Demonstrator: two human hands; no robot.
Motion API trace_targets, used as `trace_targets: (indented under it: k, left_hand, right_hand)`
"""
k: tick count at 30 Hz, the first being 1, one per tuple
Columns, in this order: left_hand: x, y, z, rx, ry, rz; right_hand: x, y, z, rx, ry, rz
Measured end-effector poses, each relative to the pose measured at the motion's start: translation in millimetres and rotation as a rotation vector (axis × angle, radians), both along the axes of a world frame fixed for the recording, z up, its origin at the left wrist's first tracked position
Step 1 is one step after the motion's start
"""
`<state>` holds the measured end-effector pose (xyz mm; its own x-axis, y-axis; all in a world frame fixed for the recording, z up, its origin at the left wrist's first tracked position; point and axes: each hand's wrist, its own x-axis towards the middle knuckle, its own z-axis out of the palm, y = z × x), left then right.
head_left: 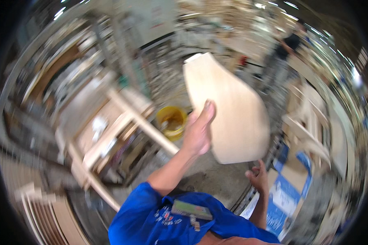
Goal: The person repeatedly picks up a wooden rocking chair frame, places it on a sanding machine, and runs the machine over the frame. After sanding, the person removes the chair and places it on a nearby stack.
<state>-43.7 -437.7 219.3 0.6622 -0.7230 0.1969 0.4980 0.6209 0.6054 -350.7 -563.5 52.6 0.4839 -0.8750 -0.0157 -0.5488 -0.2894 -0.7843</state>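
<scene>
A flat, pale wooden panel (235, 116) with curved sides is held up in front of me. It narrows to a squared end at the top and widens toward the bottom. My left hand (197, 132) grips its left edge, thumb lying across the near face and the other fingers hidden behind. Just below the panel's lower right corner is my right hand (258, 178), fingers apart and partly bent, holding nothing that I can see. Whether a fingertip touches the panel I cannot tell.
On the left stands a wooden frame (141, 120), with a yellow bucket (171, 122) beyond it. Curved wooden parts (308, 134) are stacked on the right, above a blue-and-white cardboard box (282, 202). More boards (53, 216) stand lower left. A person (288, 47) is at the far right.
</scene>
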Motion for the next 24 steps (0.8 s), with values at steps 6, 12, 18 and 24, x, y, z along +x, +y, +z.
trace_targets:
  k: [6,12,18,24]
  left_hand:
    - [51.1,65.6,-4.8,-0.428,0.331,0.082]
    - [90.6,153.7,-27.0,-0.079,0.143,0.380]
    - [113.3,305.3,-84.7,1.103,-0.468,0.508]
    - [197.4,414.8,-102.3,1.935,-0.834,1.265]
  right_hand:
    - [113.1,0.0,-59.4,-0.043,-0.231,0.003]
    - [219.2,-29.5,-28.8,-0.562,-0.336,0.182]
    - [332.1,2.9,16.0,-0.471,-0.227,0.367]
    - [473.5,74.3,48.8,-0.520,-0.201,0.536]
